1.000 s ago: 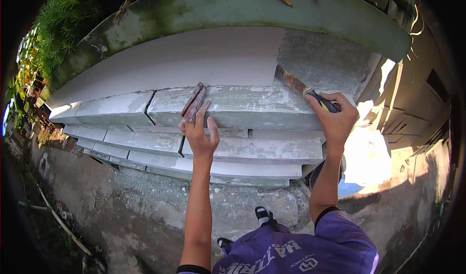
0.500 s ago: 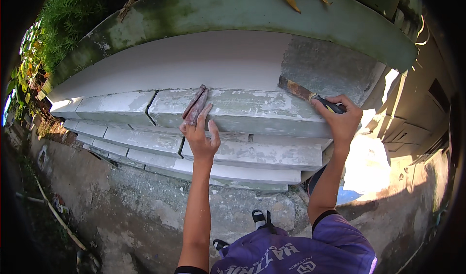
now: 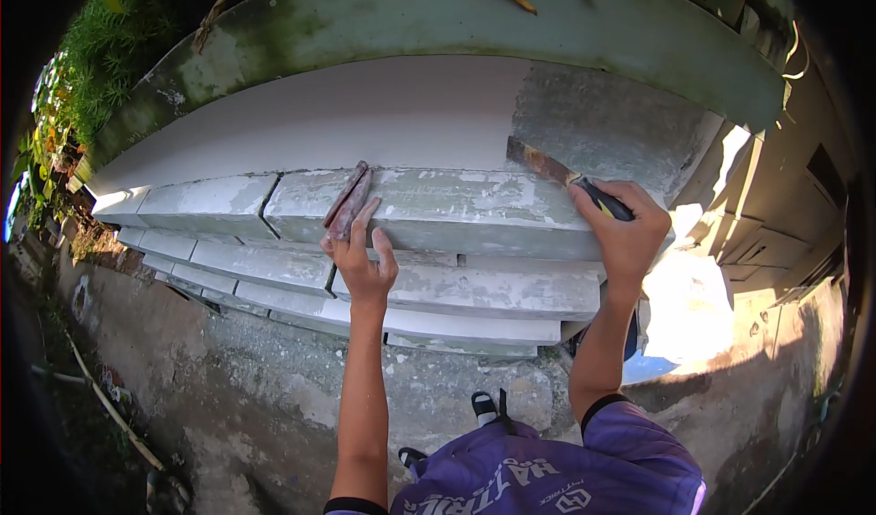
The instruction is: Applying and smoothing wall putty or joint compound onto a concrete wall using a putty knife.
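Note:
My right hand (image 3: pixel 633 228) grips the dark handle of a putty knife (image 3: pixel 546 163). Its rusty, stained blade points left and lies at the upper edge of a whitish, patchily coated ledge (image 3: pixel 447 191), by the border between white wall and a rough grey patch. Farther left, my left hand (image 3: pixel 363 267) has a folded piece of reddish-brown sandpaper (image 3: pixel 347 207) against the front of the same ledge. The thumb and some fingers of that hand stand apart from the sandpaper, and its fingertips look dusty.
More stepped ledges (image 3: pixel 456 287) run below. A curved green, mossy rim (image 3: pixel 438 31) arches above the white wall (image 3: pixel 365 118). Green plants (image 3: pixel 119 59) hang at the left. A brightly lit white sheet-like thing (image 3: pixel 689 305) lies at the right. Worn concrete floor (image 3: pixel 246 396) stretches below.
The whole view has shifted slightly, so the ledges and both hands appear a little farther left. Both hands keep their hold, and the putty knife stays near the grey patch's edge.

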Motion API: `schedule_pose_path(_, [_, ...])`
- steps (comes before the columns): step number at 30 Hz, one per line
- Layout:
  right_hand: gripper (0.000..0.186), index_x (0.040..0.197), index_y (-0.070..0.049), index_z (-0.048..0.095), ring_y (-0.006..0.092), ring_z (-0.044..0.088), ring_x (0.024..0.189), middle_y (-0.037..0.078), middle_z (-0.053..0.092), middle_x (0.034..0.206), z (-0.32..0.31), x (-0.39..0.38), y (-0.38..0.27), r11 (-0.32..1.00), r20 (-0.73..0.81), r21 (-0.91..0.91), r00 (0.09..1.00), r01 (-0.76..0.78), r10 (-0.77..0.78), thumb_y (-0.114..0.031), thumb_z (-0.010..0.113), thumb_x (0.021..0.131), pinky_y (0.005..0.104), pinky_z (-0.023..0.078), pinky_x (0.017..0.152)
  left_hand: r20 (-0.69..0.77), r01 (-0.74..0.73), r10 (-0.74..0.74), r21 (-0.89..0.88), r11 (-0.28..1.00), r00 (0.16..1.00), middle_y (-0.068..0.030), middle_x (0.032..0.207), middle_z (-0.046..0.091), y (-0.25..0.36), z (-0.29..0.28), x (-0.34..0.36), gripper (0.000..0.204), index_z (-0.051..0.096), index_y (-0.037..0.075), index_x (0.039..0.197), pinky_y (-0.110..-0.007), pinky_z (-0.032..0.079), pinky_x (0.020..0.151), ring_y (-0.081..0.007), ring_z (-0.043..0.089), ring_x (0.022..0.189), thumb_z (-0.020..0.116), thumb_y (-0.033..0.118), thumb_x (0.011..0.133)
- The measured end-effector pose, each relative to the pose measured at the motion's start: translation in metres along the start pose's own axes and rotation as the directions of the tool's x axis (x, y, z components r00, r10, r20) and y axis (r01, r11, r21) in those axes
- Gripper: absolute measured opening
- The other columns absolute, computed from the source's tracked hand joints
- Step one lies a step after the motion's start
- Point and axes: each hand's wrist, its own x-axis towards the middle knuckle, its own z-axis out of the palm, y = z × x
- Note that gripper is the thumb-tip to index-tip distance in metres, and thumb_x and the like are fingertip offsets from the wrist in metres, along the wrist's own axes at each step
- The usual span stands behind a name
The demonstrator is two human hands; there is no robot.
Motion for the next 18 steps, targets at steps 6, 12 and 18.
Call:
schedule_pose_path(6, [0.025,0.078,0.0,0.07,0.0153,0.066,0.066,0.007,0.069,0.074,-0.003,-0.013,0.005,1.0,0.043,-0.004,0.999,0.007,-0.007,-0.014,0.089,0.069,0.0255,0.05,0.061,-0.001,-0.003,0.003,0.016,1.0,1.0,-0.0114,0.123,0.065,0.0,-0.002,0.0,0.038,0.066,0.009,0.122,-0.038,0.03,0.096,-0.0262,0.056,0.117,0.055,0.01,0.085])
schedule_pose_path(12, [0.026,0.085,0.001,0.071,0.0107,0.065,0.07,0.005,0.069,0.078,-0.054,-0.02,0.008,0.972,0.022,0.043,0.973,-0.23,0.229,-0.009,0.089,0.069,0.024,0.05,0.064,0.026,-0.006,0.005,0.01,1.0,1.0,-0.0113,0.124,0.064,0.002,-0.003,0.0,0.04,0.065,0.009,0.123,-0.037,0.029,0.095,-0.0249,0.056,0.117,0.056,0.011,0.085])
schedule_pose_path(18, [0.025,0.093,0.001,0.07,0.0161,0.067,0.079,0.009,0.07,0.087,-0.084,-0.033,-0.001,0.983,-0.007,-0.168,0.997,-0.079,0.079,-0.003,0.084,0.073,0.0269,0.052,0.073,0.019,0.004,-0.004,0.004,1.0,1.0,-0.0105,0.124,0.065,0.002,-0.003,-0.002,0.039,0.065,0.009,0.123,-0.036,0.029,0.093,-0.0244,0.058,0.115,0.056,0.011,0.085])
